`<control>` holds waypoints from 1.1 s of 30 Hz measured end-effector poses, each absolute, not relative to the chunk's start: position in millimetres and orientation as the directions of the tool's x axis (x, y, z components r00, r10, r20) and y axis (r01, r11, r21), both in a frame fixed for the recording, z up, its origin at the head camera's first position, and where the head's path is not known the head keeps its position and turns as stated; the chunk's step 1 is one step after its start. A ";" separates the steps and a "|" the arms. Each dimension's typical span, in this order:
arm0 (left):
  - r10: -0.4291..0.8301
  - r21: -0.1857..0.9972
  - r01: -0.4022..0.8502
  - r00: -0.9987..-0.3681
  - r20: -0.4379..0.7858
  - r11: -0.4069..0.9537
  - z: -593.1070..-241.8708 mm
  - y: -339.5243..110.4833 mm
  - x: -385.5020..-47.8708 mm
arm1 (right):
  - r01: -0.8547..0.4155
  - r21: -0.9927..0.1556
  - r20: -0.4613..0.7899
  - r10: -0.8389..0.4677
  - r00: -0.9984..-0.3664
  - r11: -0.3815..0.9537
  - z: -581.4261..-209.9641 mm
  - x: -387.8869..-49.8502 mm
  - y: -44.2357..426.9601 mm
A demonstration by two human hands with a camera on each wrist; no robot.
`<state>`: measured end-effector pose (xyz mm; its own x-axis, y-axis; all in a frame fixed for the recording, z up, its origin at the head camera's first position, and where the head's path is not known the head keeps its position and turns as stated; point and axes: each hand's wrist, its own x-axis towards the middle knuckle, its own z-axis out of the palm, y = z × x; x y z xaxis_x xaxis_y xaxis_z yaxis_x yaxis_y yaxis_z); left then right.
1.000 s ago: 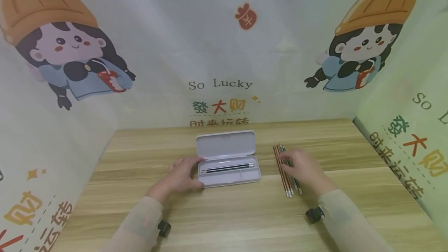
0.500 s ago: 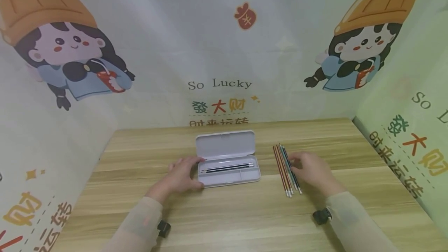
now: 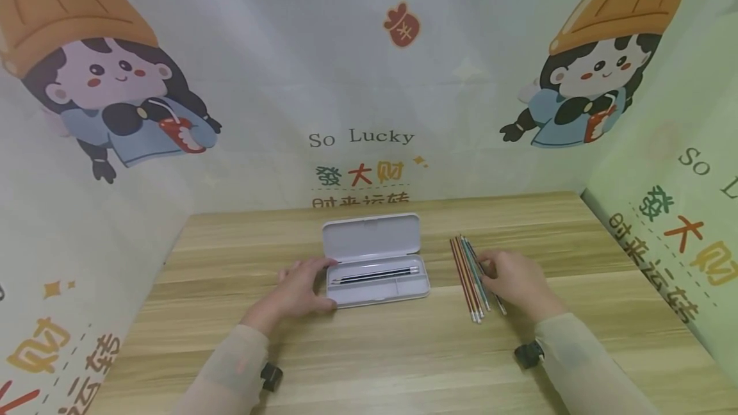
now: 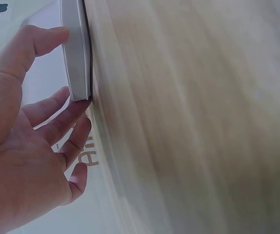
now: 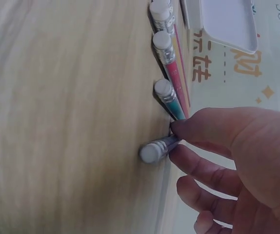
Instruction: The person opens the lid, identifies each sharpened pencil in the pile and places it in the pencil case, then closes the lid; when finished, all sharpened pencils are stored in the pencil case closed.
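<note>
A white pencil case (image 3: 378,296) lies with its lid raised, and dark pencils (image 3: 377,276) rest in its long compartment. My left hand (image 3: 295,290) holds the case's left end between thumb and fingers; the left wrist view shows the thumb on the case's side (image 4: 75,53). To the right of the case lies a row of pencils (image 3: 469,280), red-brown, orange and teal. At its right edge my right hand (image 3: 519,282) pinches a dark pencil (image 3: 500,303) between thumb and index finger. In the right wrist view its white eraser end (image 5: 152,152) stands apart from the teal pencil (image 5: 171,100).
The wooden table (image 3: 369,364) extends around the case and pencils. Behind it hangs a pale printed cloth (image 3: 277,82), with another printed stretch along the right side. A small black device sits at each wrist.
My right hand has shifted from over the pencils to their right side and taken hold of the dark pencil, whose lower end has swung right. My left hand and the case have stayed put.
</note>
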<state>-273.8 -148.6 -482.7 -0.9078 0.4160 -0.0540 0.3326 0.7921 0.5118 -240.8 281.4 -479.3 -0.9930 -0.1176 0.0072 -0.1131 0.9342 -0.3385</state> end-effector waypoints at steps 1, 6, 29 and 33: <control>0.414 0.515 0.330 -0.908 -0.055 0.791 -482.7 -148.5 -273.6 | -0.111 -0.337 0.007 -0.116 -0.993 0.935 -479.5 -241.1 281.4; 0.411 0.514 0.331 -0.911 -0.045 0.791 -482.6 -149.0 -273.4 | -0.092 -0.347 0.005 -0.096 -0.995 0.933 -479.1 -242.4 281.5; 0.414 0.520 0.330 -0.909 -0.052 0.788 -480.7 -149.5 -271.8 | -0.155 -0.412 0.157 -0.098 -0.983 0.898 -469.4 -240.7 275.9; 0.415 0.529 0.328 -0.908 -0.052 0.783 -479.9 -148.3 -270.4 | -0.216 -0.429 0.198 -0.142 -0.970 0.877 -469.9 -240.9 272.1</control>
<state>-270.4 -148.3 -479.9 -0.9083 0.4151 -0.0521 0.3275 0.7830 0.5288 -240.9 272.1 -469.9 -0.9698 -0.1421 0.1980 -0.2161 0.8772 -0.4288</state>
